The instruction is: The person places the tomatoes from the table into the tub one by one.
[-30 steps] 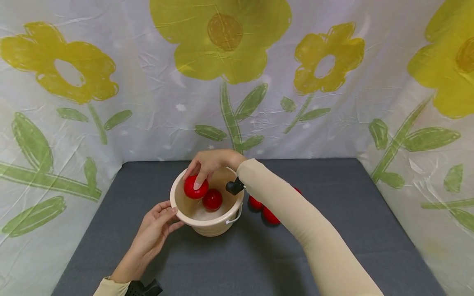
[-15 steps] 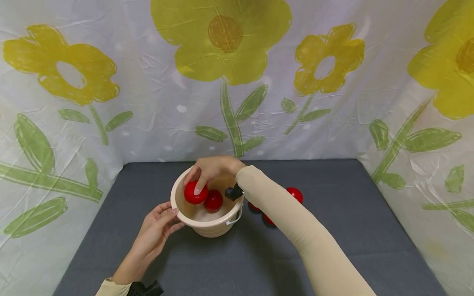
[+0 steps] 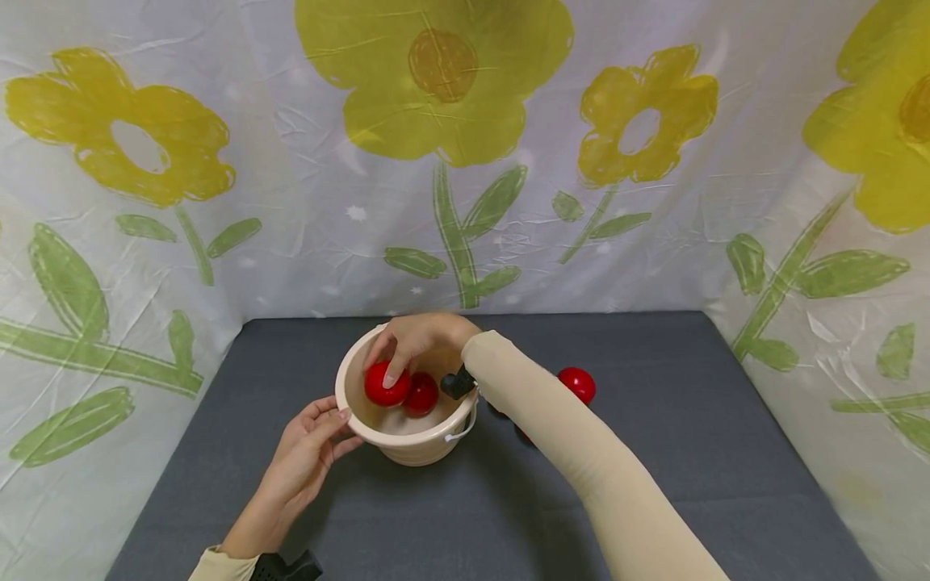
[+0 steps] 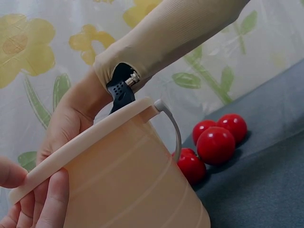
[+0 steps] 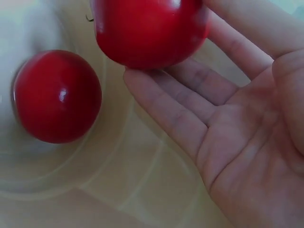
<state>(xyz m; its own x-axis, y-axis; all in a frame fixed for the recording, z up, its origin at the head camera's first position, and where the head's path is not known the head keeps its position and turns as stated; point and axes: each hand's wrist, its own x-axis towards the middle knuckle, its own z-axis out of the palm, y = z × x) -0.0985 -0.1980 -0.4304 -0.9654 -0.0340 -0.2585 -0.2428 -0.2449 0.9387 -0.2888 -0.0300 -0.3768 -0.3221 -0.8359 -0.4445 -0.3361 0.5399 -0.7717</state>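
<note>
Inside a cream bucket, my right hand holds a glossy red tomato between thumb and fingers. Beside it on the bucket's bottom lies a second tomato, which also shows in the right wrist view as a round red tomato. The held tomato sits at the fingertips there, above the bottom. My left hand pinches the bucket's left rim, its thumb over the edge and its fingers against the outer wall.
Several more tomatoes lie on the dark grey cloth right of the bucket, mostly behind my right forearm in the head view. A pale bail handle hangs at the bucket's right. A flowered curtain stands behind the table.
My right hand has sunk lower into the bucket with its tomato, which now overlaps the second one. The forearm has shifted down, uncovering a tomato on the right. The left hand stays put.
</note>
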